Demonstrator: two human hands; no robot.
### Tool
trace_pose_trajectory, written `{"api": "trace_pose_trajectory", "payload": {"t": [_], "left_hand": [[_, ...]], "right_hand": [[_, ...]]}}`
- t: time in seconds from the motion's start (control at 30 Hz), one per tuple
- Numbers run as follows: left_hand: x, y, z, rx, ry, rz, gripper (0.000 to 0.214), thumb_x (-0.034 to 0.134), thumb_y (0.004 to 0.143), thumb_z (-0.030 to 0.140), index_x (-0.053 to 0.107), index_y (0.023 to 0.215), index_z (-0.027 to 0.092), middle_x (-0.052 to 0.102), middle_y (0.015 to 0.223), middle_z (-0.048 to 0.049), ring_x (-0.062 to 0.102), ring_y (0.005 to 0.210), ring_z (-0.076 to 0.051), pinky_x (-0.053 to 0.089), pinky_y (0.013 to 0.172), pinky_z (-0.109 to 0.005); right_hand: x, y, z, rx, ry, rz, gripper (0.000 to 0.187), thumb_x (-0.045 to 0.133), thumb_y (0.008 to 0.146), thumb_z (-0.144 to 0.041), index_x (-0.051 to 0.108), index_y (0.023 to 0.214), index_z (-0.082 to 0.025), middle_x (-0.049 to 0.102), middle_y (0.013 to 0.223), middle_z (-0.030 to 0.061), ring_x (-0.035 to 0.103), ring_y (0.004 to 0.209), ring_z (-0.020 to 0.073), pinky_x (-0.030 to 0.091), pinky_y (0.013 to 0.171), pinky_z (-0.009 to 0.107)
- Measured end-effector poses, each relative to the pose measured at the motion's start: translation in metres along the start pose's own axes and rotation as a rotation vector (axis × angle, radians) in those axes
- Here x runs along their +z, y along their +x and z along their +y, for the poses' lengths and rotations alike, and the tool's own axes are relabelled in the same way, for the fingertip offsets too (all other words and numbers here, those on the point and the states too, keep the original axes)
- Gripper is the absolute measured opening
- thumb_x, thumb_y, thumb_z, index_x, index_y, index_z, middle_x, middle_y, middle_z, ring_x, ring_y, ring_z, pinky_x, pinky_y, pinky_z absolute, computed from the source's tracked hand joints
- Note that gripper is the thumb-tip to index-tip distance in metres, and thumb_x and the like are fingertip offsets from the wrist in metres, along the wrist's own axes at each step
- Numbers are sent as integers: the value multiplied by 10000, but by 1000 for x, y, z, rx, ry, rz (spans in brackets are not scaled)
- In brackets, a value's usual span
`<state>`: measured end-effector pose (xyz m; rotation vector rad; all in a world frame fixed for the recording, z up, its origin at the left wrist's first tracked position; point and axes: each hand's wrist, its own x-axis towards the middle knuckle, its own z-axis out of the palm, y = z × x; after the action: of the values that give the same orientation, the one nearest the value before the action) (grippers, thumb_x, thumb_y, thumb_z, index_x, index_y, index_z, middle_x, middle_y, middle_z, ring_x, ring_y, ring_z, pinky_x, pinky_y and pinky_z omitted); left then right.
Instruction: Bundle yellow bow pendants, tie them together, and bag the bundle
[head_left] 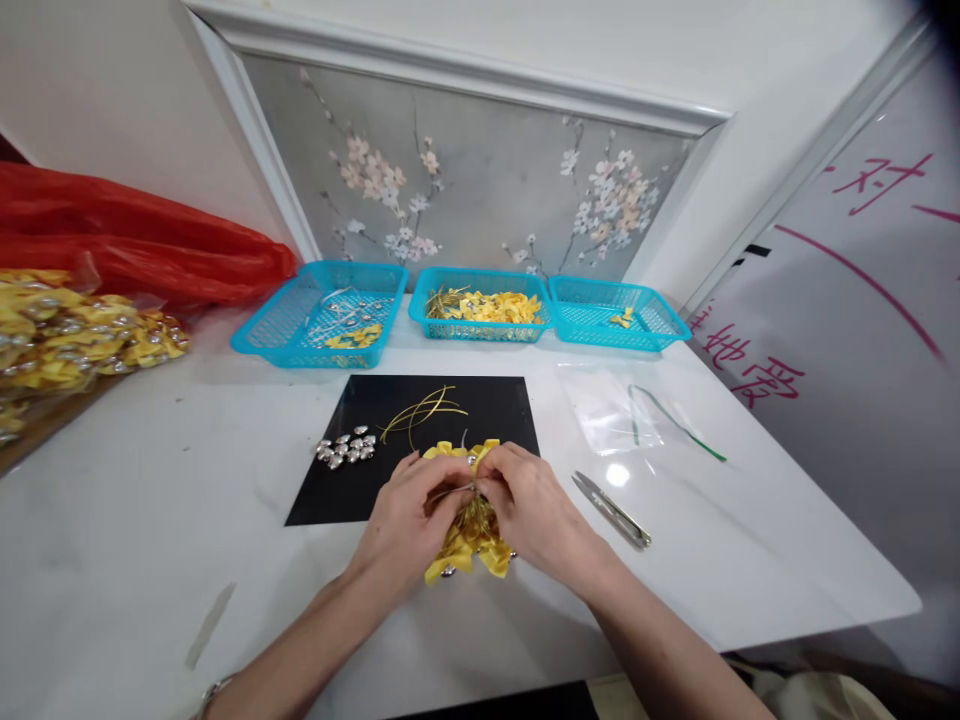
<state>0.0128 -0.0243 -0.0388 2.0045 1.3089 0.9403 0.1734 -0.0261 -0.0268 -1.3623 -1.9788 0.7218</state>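
My left hand (418, 508) and my right hand (527, 505) meet over the near edge of a black mat (319, 500). Between them is a bundle of yellow ribbon bows (463, 558) with silver beads and gold twist ties at its centre. Both hands pinch the middle of the bundle, thumbs and forefingers nearly touching. A thin pale strand runs by my left fingertips; whether it is wire or tie I cannot tell. Several loose gold twist ties (424, 408) lie on the mat just beyond my hands. To their left sits a cluster of silver heart-like beads (346, 448).
Thread snips (613, 510) lie right of my right hand. Behind them are a clear plastic bag (611, 415) and a green tie (686, 435). Blue baskets (480, 333) line the wall, holding bows and ties. Bagged yellow bows (82, 335) and red plastic (142, 235) occupy the left.
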Motion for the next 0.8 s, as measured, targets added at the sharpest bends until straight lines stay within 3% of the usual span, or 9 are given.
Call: {"api": "trace_pose_trajectory", "payload": {"t": [0.1,0.27,0.37,0.47,0.63,0.8], "left_hand": [[0,-1,-3,136,95,39,176,499,827,137,631,826,252,685,866,11,615,836,-167,255,1050,-507],[-2,-5,-7,522,427,137,263,470,822,34,628,927,216,676,953,-49,631,841,-151,288,1062,-502],[-3,-7,-6,605,464,129,272,491,801,3,614,956,190,673,945,-64,635,855,-155,307,1065,-504],[-2,-7,-8,619,415,128,248,516,790,2,624,915,188,669,913,-56,636,811,-145,319,1059,-513],[0,-3,-15,461,177,153,203,509,810,54,637,823,211,677,846,-7,641,769,-127,353,1045,-468],[-3,-1,-16,388,144,114,169,514,819,91,626,781,211,688,834,-4,647,791,-135,366,1027,-456]], "right_hand": [[1,2,0,4,-4,-1,153,451,819,-46,497,742,-171,534,784,23,519,728,149,379,655,262],[0,2,0,16,-11,16,159,469,785,-36,499,709,-172,539,743,12,511,679,136,362,607,242],[-1,2,0,32,8,16,146,490,767,-40,517,705,-170,550,721,7,513,649,127,358,581,229],[-3,3,-1,59,33,0,136,503,764,-49,532,701,-166,561,706,5,517,629,122,362,567,220],[-5,3,-2,42,50,-16,148,513,782,-51,557,698,-163,559,701,-4,513,629,112,370,578,213],[-5,-2,-3,-1,-5,14,211,474,819,-28,607,727,-164,576,748,13,531,672,119,389,635,229]]}}
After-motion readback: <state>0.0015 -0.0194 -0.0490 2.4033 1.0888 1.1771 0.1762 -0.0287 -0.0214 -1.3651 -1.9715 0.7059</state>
